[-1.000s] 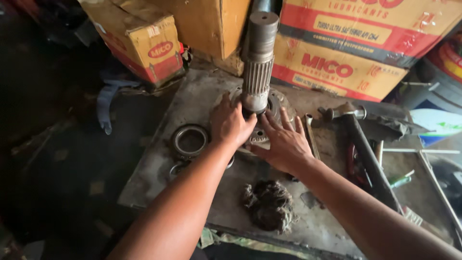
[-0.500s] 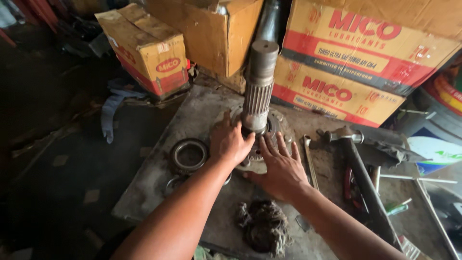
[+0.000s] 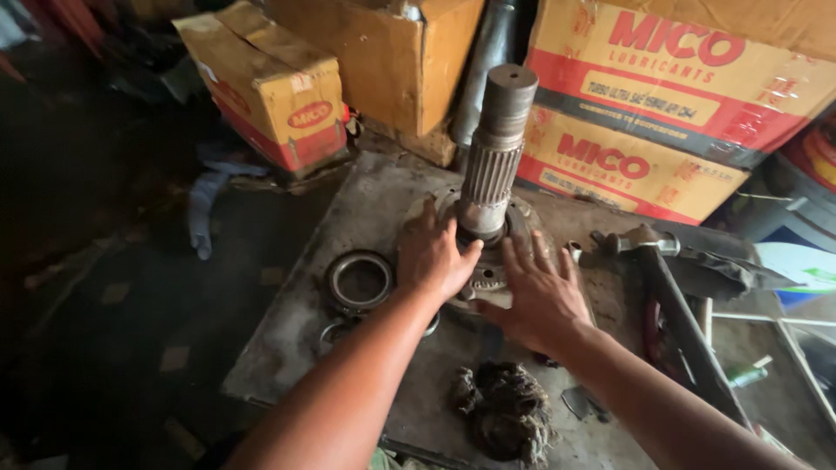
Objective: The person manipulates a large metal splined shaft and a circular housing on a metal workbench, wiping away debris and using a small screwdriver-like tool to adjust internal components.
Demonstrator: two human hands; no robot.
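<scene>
Pressing flat with fingers spread, the left hand [image 3: 433, 258] and right hand [image 3: 537, 296] rest on the round flange [image 3: 484, 278] at the splined shaft [image 3: 494, 157]'s base, mid-worktop [image 3: 296, 348]; a bearing ring [image 3: 360, 281] lies at nine o'clock.

Single view, head-worn camera: looks steeply down and forward over the forearms onto the bench [image 3: 348, 365], close range, cardboard boxes [image 3: 662, 113] behind.
</scene>
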